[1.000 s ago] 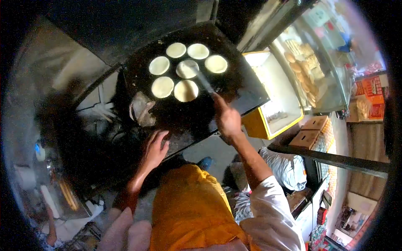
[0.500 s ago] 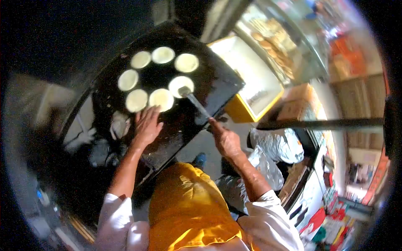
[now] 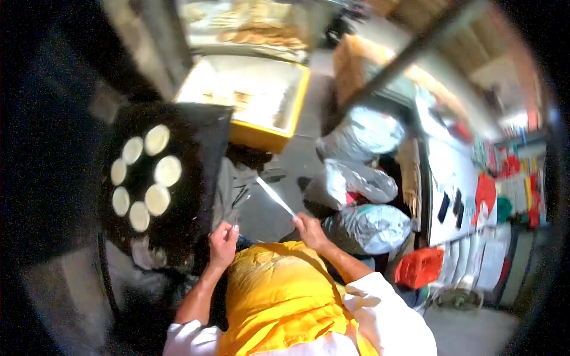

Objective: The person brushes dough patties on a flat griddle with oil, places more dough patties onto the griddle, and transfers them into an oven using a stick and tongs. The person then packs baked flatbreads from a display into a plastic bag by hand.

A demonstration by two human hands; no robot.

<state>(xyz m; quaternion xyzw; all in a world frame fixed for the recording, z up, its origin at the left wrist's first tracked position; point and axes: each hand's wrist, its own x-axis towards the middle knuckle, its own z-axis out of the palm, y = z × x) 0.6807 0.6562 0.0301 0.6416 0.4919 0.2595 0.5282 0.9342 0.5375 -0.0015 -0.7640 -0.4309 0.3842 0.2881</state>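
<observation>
My right hand [image 3: 312,232] is wrapped round the handle of a spatula [image 3: 276,197], which points up and left over the floor, away from the griddle. My left hand [image 3: 223,244] hangs beside the right edge of the black griddle [image 3: 202,127], its fingers curled in and nothing visible in them. Several pale round flatbreads [image 3: 168,171] lie in a ring on the griddle, apart from both hands. The spatula's blade is hard to make out.
A yellow-rimmed white bin [image 3: 261,139] with some flatbreads inside stands past the griddle. Behind it, a display case holds browned flatbreads [image 3: 261,37]. Silvery bags [image 3: 368,228] stand at the right, beside a white table [image 3: 442,199]. A red basket [image 3: 418,267] is lower right.
The view has swung to the right. My left hand has come off the griddle and curled; the spatula has been lifted away from a flatbread and now hangs over the floor.
</observation>
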